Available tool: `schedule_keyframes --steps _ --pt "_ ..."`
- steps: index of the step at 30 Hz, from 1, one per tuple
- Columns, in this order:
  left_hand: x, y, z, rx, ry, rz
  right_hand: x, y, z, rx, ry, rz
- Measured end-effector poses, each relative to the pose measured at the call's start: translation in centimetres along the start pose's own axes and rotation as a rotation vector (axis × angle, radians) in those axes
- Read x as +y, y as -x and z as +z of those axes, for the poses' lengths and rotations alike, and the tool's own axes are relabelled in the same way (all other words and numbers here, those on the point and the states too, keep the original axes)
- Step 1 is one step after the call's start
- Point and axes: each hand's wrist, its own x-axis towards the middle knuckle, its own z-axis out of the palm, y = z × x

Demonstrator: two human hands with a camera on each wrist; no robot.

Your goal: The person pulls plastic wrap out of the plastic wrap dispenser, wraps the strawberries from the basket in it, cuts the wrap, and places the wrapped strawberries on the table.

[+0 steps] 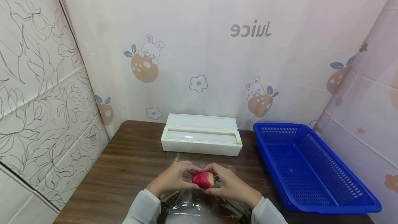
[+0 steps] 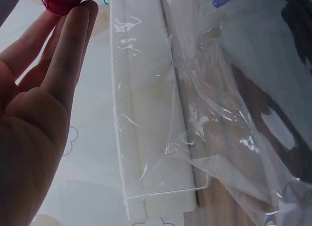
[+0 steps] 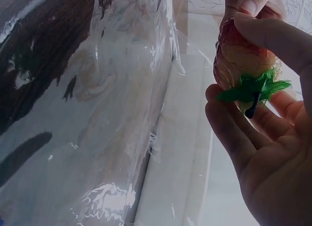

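Both my hands hold a red strawberry (image 1: 203, 180) on its side above the table. My left hand (image 1: 175, 179) grips the red tip end between fingers and thumb; in the left wrist view only the underside of the strawberry (image 2: 61, 2) shows at the top. The thumb and fingers of my right hand (image 3: 273, 143) curve round the pale end, beside green leaves (image 3: 253, 87) and a dark stem. Below the hands, clear cling film (image 1: 192, 206) lies wrinkled and shiny over the wood. Behind them is a white cling film box (image 1: 200, 147) with its lid up.
A blue perforated basket (image 1: 306, 179) stands to the right on the brown wooden table (image 1: 105, 182). Patterned cloth (image 1: 199, 51) hangs behind the table, with more sheets at both sides. Film also overlaps the white box's front in the left wrist view.
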Motion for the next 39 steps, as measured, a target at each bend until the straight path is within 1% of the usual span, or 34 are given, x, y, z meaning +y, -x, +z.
schedule_keyframes --steps 5,8,12,14,18,21,22,24,29,31,34,39 --pt "0.0 0.2 0.1 0.000 0.013 -0.025 0.0 0.1 0.1 -0.015 -0.015 0.019" --pt "-0.1 0.2 0.2 0.008 0.017 -0.021 0.1 0.2 0.3 -0.009 -0.018 0.023" --pt "-0.2 0.3 0.4 0.011 0.013 -0.017 0.2 0.3 0.6 0.001 -0.010 0.003" --pt "-0.3 0.3 0.4 0.002 -0.003 -0.021 0.3 0.4 0.7 -0.004 -0.019 0.008" --pt "-0.3 0.4 0.6 -0.033 -0.075 -0.043 0.4 0.6 1.1 -0.034 -0.041 0.056" --pt "-0.2 0.5 0.7 -0.048 -0.122 -0.057 0.4 0.7 1.3 -0.047 -0.031 0.075" --pt "-0.1 0.6 0.7 -0.049 -0.125 -0.059 0.4 0.7 1.4 -0.047 -0.027 0.078" --pt "-0.1 0.7 0.8 -0.052 -0.133 -0.055 0.4 0.9 1.5 -0.045 -0.017 0.079" --pt "-0.4 0.8 1.0 -0.064 -0.154 -0.016 0.4 1.1 1.9 -0.055 0.002 0.080" --pt "-0.5 0.9 1.1 -0.067 -0.143 -0.015 0.5 1.1 2.1 -0.059 0.014 0.077" --pt "-0.6 1.1 1.3 -0.076 -0.129 -0.038 0.6 1.2 2.4 -0.069 0.021 0.077" --pt "-0.7 1.3 1.5 -0.113 -0.118 -0.107 0.8 1.4 3.0 -0.101 0.019 0.076"
